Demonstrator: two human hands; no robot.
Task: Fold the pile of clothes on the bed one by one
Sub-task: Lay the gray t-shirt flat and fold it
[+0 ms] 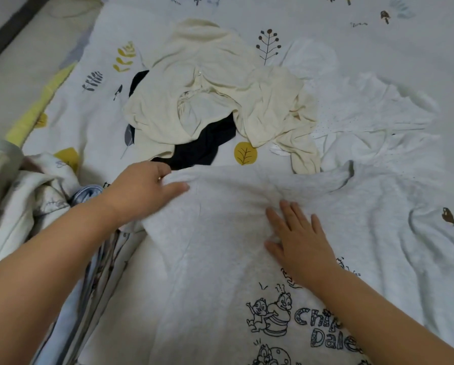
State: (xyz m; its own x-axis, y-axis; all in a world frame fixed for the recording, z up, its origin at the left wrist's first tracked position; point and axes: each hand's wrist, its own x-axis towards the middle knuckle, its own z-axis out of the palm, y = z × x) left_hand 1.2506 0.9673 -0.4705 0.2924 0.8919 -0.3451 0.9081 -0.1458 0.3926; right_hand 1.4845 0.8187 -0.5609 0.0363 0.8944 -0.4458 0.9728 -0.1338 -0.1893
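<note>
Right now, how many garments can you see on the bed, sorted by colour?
Light grey: 1, the cartoon-print grey top spread flat under both hands.
Cream: 1, the crumpled cream buttoned garment.
Black: 1, the black garment beneath the cream one.
White: 1, the rumpled white dotted garment, possibly more than one piece.
Total: 4

Leaf-print bed sheet (325, 19), crumpled blanket (28, 196) at left edge, floor (12, 75) beyond
</note>
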